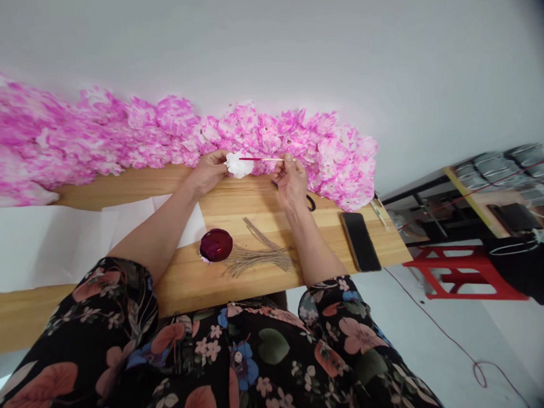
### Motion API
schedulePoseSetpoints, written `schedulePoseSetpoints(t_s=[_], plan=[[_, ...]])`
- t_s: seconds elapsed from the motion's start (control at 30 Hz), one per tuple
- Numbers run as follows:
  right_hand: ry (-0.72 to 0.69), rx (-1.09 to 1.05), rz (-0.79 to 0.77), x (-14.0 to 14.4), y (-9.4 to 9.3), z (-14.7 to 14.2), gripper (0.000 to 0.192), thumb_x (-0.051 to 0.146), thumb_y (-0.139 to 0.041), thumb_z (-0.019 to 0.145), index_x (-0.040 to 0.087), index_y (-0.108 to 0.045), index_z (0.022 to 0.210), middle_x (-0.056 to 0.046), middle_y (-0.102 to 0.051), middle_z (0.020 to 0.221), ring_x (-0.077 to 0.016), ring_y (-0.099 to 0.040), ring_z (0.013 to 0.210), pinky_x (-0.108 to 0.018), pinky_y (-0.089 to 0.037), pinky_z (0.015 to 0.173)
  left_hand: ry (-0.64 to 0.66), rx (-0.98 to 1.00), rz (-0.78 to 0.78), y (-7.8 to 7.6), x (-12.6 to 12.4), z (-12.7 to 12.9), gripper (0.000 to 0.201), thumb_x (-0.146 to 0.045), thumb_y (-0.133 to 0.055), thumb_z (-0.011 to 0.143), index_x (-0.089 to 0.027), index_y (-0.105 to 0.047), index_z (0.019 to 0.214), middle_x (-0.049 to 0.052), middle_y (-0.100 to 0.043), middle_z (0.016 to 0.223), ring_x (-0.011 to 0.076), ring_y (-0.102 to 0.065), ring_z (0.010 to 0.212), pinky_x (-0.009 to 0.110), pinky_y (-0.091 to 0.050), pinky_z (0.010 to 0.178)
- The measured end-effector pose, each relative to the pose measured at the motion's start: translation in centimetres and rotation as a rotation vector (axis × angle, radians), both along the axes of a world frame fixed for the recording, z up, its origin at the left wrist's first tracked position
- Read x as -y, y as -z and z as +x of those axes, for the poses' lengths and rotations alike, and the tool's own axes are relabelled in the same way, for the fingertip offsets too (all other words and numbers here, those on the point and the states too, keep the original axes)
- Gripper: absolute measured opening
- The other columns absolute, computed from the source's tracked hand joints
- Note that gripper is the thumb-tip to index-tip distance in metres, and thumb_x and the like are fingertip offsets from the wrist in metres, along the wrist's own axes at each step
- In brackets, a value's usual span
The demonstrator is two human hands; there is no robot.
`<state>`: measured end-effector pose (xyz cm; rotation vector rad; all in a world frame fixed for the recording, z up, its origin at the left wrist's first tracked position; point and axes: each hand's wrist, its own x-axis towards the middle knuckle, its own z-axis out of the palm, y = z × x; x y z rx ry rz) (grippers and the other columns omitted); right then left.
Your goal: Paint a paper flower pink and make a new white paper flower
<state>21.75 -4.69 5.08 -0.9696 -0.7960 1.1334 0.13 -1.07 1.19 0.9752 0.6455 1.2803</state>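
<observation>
Floral sleeves fill the near edge, and beyond them a wooden table (263, 203) is seen, backed by a long bank of pink paper flowers (167, 133). A dish of red dye (216, 245) and a bundle of thin stems (261, 256) lie near the arms. A white paper flower (238, 164) is pinched by the left hand (209, 172); it is judged light, soft and easily crushed, best held at its base. A thin brush (261, 159) is gripped by the right hand (291, 182), lying level, its red tip pointing left at the flower.
</observation>
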Motion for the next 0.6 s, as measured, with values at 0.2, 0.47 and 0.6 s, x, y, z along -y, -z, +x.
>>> schedulePoseSetpoints(t_s=[0.2, 0.47, 0.6], plan=[[0.027, 0.049, -0.008, 0.03, 0.0, -0.2, 0.036, 0.055, -0.089, 0.077, 0.026, -0.069, 0.083, 0.006, -0.069, 0.071, -0.008, -0.056, 0.06, -0.022, -0.049, 0.058, -0.006, -0.015, 0.002, 0.04, -0.03, 0.06, 0.027, -0.008, -0.095, 0.067, -0.018, -0.073, 0.079, -0.001, -0.073, 0.074, 0.0119, -0.067, 0.064, 0.024, -0.053, 0.063], [0.031, -0.054, 0.048, -0.17, -0.12, 0.31, 0.03, 0.054, -0.085, 0.082, 0.027, -0.07, 0.083, 0.004, -0.065, 0.075, -0.0096, -0.059, 0.066, -0.022, -0.05, 0.057, -0.002, -0.001, 0.01, 0.33, -0.21, -0.03, 0.027, -0.007, -0.093, 0.063, -0.018, -0.074, 0.079, -0.001, -0.073, 0.075, 0.0129, -0.069, 0.066, 0.025, -0.054, 0.064], [-0.031, -0.091, 0.099, -0.16, -0.11, 0.67, 0.025, 0.048, -0.087, 0.081, 0.029, -0.073, 0.087, 0.005, -0.061, 0.075, -0.0089, -0.058, 0.068, -0.021, -0.051, 0.057, -0.009, 0.002, 0.001, 0.44, -0.33, -0.07, 0.027, -0.005, -0.091, 0.063, -0.018, -0.073, 0.078, -0.002, -0.072, 0.073, 0.0123, -0.067, 0.065, 0.025, -0.054, 0.064]])
